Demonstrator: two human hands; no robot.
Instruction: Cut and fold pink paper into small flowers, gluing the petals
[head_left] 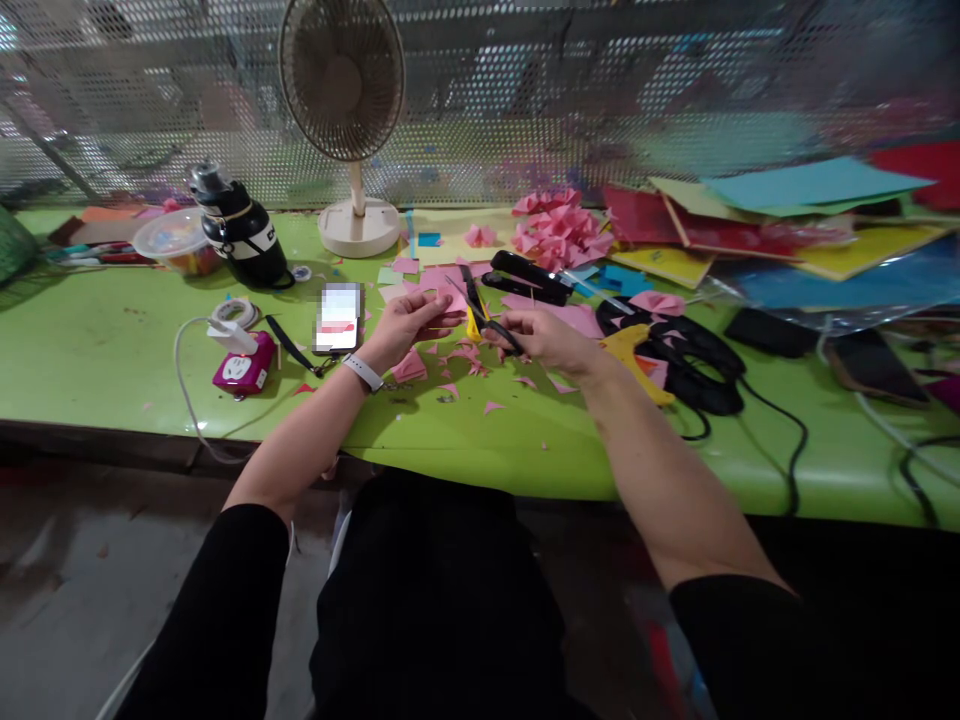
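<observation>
My left hand [409,325] pinches a piece of pink paper [448,297] above the green table. In my right hand [541,338] is a pair of scissors [480,308] with dark handles, its blades parted and pointing up and left beside the paper. Whether the blades touch the paper I cannot tell. Pink paper scraps [466,357] lie scattered below both hands, and a folded pink piece [409,367] rests under my left wrist. Just behind the hands lies a black stapler [527,277]. A heap of pink paper flowers [562,230] sits farther back.
Left of the hands are a lit phone [338,318], a purple power adapter [245,365], a tape roll [235,313] and a black bottle [241,235]. A fan [360,228] stands behind. On the right lie a yellow glue gun [636,360], black cable [697,365] and coloured sheets [817,190].
</observation>
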